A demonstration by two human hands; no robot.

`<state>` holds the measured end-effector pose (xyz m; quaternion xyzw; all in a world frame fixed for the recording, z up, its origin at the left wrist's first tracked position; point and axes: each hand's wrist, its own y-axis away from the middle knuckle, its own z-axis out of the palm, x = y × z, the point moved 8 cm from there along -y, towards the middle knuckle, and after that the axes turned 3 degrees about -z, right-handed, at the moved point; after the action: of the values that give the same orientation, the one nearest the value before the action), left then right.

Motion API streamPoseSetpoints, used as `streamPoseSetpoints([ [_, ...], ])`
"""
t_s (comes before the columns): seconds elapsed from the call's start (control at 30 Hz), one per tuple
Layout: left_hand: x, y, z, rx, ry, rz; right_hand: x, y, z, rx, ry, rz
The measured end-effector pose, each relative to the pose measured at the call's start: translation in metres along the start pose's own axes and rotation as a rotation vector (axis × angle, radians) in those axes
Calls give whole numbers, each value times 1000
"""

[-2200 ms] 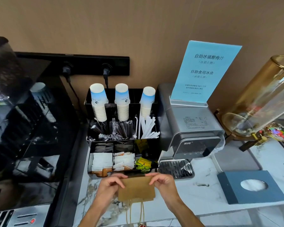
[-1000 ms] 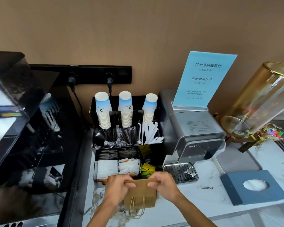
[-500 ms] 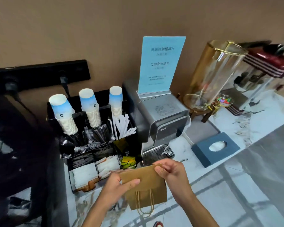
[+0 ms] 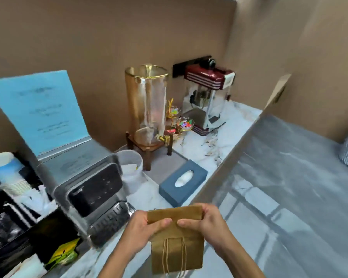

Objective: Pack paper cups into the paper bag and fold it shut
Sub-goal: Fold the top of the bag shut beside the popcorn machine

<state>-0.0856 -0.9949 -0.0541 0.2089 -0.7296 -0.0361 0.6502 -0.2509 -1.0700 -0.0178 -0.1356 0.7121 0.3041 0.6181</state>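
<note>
A small brown paper bag [image 4: 177,251] with twine handles hangs in front of me over the counter edge, its top folded over. My left hand [image 4: 147,227] pinches the left end of the fold, and my right hand [image 4: 205,223] pinches the right end, thumbs nearly meeting in the middle. What is inside the bag is hidden. A stack of blue-and-white paper cups [image 4: 8,173] stands in a black organizer [image 4: 14,233] at the far left, blurred.
A silver drink machine [image 4: 92,189] with a blue sign [image 4: 38,109] sits left of the bag. Behind are a blue tissue box [image 4: 183,181], a white bin [image 4: 129,169], a gold glass dispenser [image 4: 147,105] and a red popcorn machine [image 4: 207,95]. Grey floor lies right.
The view has swung right, bringing the popcorn machine and floor into sight. Both hands still hold the bag, its top now folded down flat and the thumbs closer together.
</note>
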Motion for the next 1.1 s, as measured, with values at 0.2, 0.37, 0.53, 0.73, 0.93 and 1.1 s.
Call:
streamPoseSetpoints([
  [0.2,68,-73,108,-136,-51,62,-9,-20,-133,62,-13,-94],
  [0.37,107,-131,164,-193,-3,72,-24,-49,-213,62,-72,-152],
  [0.53,145,-200,209,-255,-6,125,-32,-95,-286,107,-49,-159],
  [0.73,183,-301,254,-262,29,170,-44,-171,-372,159,-27,-168],
  [0.93,238,-426,290,-246,33,163,-75,-279,-461,179,17,-161],
  [1.1,279,-523,311,-230,78,155,-108,-361,-524,156,41,-154],
])
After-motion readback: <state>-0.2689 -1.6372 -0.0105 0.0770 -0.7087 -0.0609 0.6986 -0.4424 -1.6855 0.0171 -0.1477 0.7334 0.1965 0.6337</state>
